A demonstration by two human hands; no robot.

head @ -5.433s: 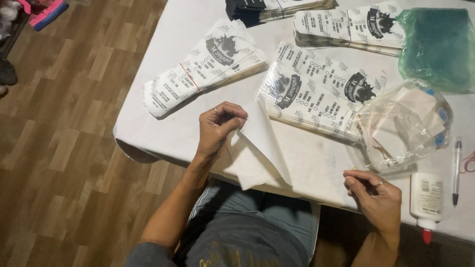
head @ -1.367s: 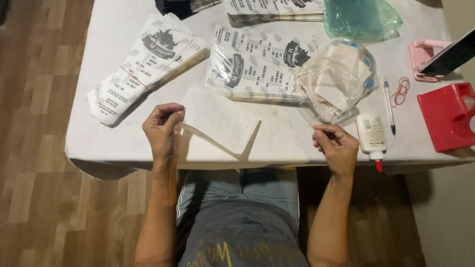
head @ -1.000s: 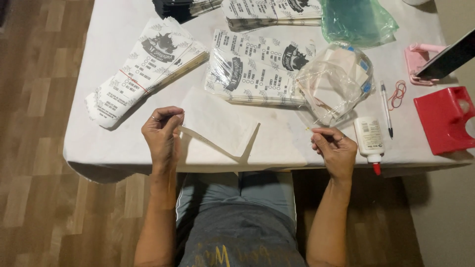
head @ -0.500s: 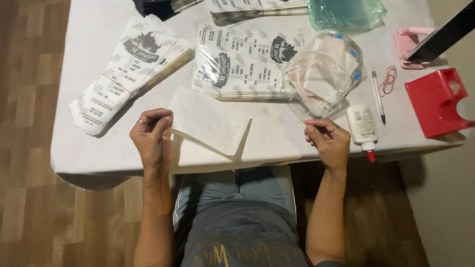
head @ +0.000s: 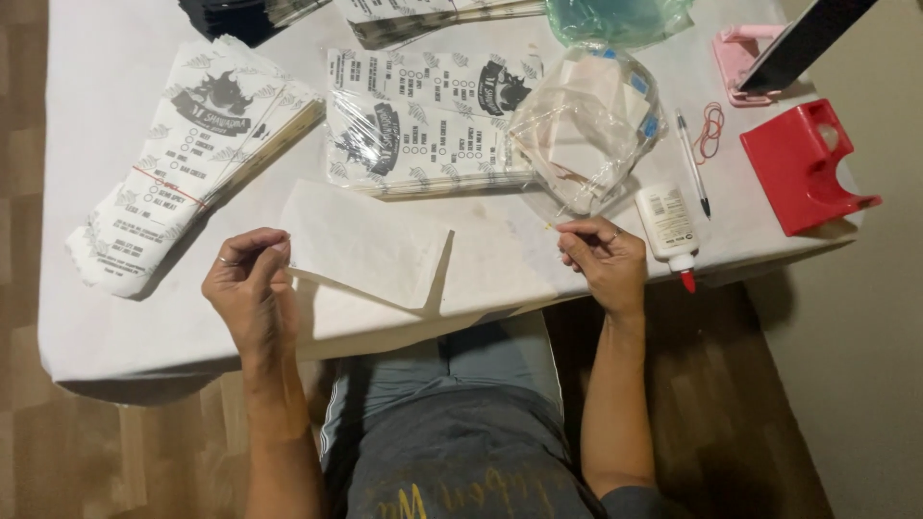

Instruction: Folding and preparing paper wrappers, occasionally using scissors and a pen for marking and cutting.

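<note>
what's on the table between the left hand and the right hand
In the head view, a plain white paper sheet spans most of the gap, its corner pinched by the left hand; then bare table up to the right hand.

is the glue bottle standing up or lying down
Lying down. The glue bottle rests flat on the table, its red tip pointing toward the near edge, just right of the right hand.

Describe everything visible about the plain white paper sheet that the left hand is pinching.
The white paper sheet is blank, thin and matte, roughly rectangular. It lies on the white table near its front edge, with its left corner lifted between the fingertips of the left hand. A raised fold or edge on its right side casts a dark shadow. It sits just below the wrapped stack of printed bags.
</note>
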